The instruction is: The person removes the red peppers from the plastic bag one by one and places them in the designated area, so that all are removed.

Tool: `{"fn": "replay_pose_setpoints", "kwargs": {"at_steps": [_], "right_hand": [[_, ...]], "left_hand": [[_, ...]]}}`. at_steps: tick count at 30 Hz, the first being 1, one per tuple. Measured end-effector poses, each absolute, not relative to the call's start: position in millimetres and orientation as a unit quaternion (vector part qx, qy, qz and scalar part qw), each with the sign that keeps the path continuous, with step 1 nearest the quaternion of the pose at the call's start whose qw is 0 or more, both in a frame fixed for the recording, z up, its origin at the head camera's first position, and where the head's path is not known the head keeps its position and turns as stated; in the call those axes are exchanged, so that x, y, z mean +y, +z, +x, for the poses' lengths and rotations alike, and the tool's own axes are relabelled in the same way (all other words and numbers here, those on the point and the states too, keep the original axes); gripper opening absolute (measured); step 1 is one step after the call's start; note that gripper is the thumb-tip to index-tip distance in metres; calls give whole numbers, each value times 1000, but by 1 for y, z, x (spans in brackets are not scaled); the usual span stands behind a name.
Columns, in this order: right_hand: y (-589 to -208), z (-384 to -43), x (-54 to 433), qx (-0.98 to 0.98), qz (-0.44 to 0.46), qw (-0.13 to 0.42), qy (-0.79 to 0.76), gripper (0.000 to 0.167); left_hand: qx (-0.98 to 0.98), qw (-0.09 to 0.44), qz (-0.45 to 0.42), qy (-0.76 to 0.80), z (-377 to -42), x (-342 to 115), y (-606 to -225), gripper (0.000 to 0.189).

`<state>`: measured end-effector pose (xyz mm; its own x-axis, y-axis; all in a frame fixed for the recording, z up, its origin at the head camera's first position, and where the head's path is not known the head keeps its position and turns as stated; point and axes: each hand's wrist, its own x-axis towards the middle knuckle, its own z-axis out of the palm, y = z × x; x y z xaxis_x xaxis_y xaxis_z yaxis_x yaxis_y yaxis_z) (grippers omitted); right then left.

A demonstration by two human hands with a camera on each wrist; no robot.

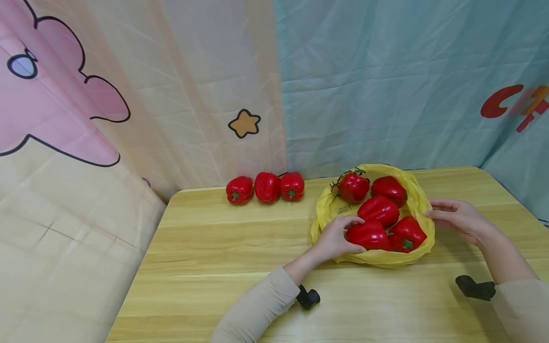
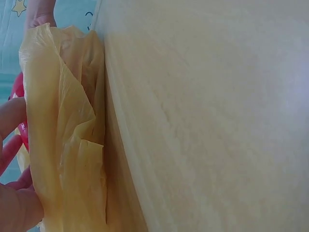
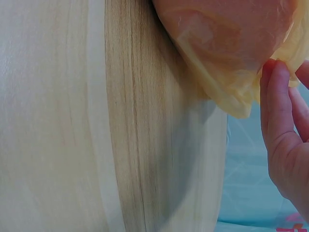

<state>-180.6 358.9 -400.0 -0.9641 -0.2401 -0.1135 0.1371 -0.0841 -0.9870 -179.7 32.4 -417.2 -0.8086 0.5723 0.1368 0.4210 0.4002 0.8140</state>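
Note:
A yellow plastic bag (image 1: 321,212) with its rim rolled wide sits on the table, holding several red bell peppers. My left hand (image 1: 339,238) reaches over the bag's left rim and grips the front-left bell pepper (image 1: 370,236), thumb on the near side and fingers on the far side. Beside that one lies another bell pepper (image 1: 407,233), its green stem facing me. At the bag's right rim, my right hand (image 1: 461,219) pinches the thin plastic between thumb and fingers. The right wrist view shows those fingertips on the bag's edge (image 3: 236,101).
Three more red bell peppers (image 1: 267,187) stand in a row at the table's back edge, left of the bag. Dark stringy stems (image 1: 336,184) lie at the bag's back-left rim. Behind the wooden table (image 1: 206,252) hangs a printed curtain (image 1: 206,95).

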Motion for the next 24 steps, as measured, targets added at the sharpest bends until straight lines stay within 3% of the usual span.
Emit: {"fn": "replay_pose_setpoints", "kwargs": {"at_steps": [24], "right_hand": [[-399,-181,361,673,-30,129,-728,32]], "left_hand": [[800,77,283,523,-184,19,-405,56]]}}
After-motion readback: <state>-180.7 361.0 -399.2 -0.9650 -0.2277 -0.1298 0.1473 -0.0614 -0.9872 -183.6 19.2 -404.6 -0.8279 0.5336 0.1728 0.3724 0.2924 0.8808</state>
